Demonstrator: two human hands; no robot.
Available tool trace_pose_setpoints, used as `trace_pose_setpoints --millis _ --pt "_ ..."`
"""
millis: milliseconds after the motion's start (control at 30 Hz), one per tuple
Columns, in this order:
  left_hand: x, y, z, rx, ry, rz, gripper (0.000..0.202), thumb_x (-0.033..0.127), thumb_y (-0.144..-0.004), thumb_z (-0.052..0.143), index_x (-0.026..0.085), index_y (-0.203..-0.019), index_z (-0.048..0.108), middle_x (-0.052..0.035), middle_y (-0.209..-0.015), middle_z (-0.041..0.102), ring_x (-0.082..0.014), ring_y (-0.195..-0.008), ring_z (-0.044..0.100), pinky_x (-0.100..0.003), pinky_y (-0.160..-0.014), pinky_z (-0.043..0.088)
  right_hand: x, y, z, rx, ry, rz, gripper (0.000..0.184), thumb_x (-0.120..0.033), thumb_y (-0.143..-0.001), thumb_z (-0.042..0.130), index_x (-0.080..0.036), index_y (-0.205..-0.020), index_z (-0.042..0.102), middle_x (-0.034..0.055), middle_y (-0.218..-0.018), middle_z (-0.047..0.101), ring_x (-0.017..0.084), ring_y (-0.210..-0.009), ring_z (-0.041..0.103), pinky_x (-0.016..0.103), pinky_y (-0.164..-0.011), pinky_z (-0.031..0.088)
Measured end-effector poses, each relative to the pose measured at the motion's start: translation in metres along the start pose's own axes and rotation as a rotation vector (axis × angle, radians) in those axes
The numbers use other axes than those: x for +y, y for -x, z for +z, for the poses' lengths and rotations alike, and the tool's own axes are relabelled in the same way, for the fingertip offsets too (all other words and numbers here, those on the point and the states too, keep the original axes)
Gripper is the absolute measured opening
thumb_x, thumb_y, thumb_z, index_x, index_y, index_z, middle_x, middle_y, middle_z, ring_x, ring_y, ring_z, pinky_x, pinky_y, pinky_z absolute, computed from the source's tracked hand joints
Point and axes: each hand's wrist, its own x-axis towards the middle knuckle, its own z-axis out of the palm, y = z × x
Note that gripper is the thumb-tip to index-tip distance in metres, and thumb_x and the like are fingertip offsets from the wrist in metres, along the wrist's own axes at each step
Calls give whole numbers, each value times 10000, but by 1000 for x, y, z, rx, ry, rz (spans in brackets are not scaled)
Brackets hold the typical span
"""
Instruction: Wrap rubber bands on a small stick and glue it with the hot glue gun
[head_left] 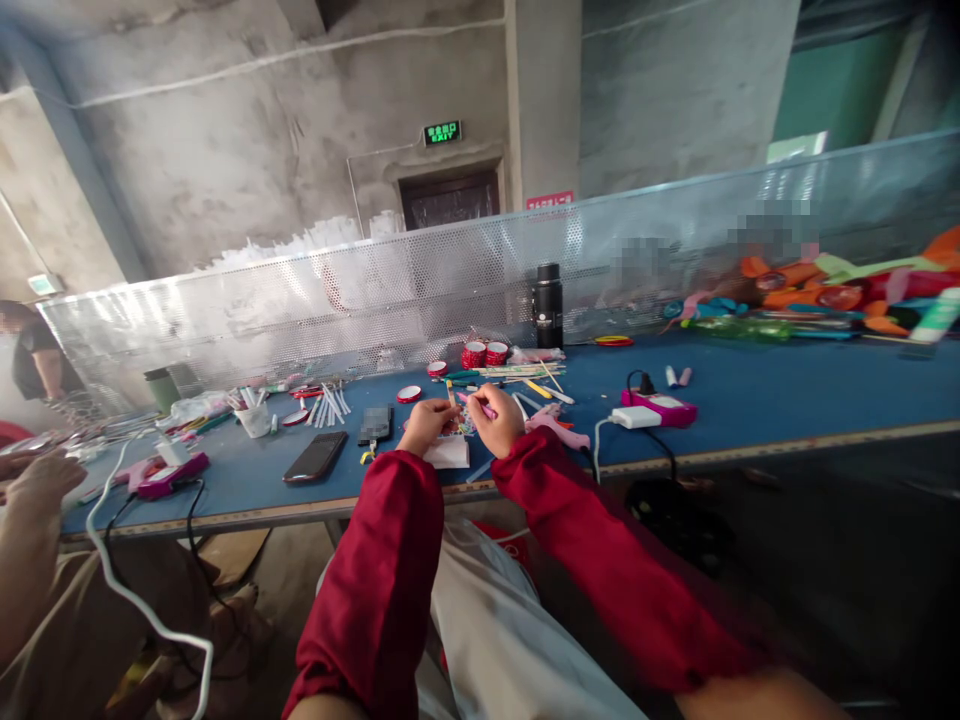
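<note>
Close together over the near edge of the blue table, my two hands work in red sleeves. My left hand (427,425) is closed, its fingers pinching a thin tan stick (451,390) that stands up from the fingertips. In my right hand (496,422), also closed, is a slim pink pen-like tool (487,411) pointing toward the left hand. A small white box or card (448,452) lies just below the hands, with tiny multicoloured pieces scattered around it. Beside my right wrist rests a pink glue gun (559,430), partly covered by the sleeve.
Left of my hands lie a dark phone (315,457) and a black card holder (375,425). Behind stand red tape rolls (474,353) and a black bottle (548,308). A purple power strip (660,409) sits right. A co-worker's hand (45,480) is at far left.
</note>
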Motion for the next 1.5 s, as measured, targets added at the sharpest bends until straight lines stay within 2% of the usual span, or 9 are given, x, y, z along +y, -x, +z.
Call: trace_pose_setpoints --millis 800,1033,1500 --pt "-1 -1 -1 -13 -11 -2 489 590 -650 819 123 -691 677 -18 -567 599 -87 -491 483 -230 -507 366 0 0 0 -13 -9 -3 215 -279 -933 550 -253 -722 521 11 -691 646 185 -656 601 302 -653 432" --pt "0 1 0 -40 16 2 554 636 -580 842 119 -681 672 -6 -535 580 -73 -467 441 -227 -492 337 1 1 1 7 -3 -1 208 -297 -944 553 -250 -741 540 19 -708 668 181 -675 607 298 -664 441" --pt "-3 -2 1 -36 29 -6 533 609 -561 854 121 -682 676 -7 -538 573 -80 -479 451 -227 -489 334 2 0 1 -13 -24 -26 205 -273 -940 550 -247 -738 524 15 -703 651 178 -662 601 297 -656 431"
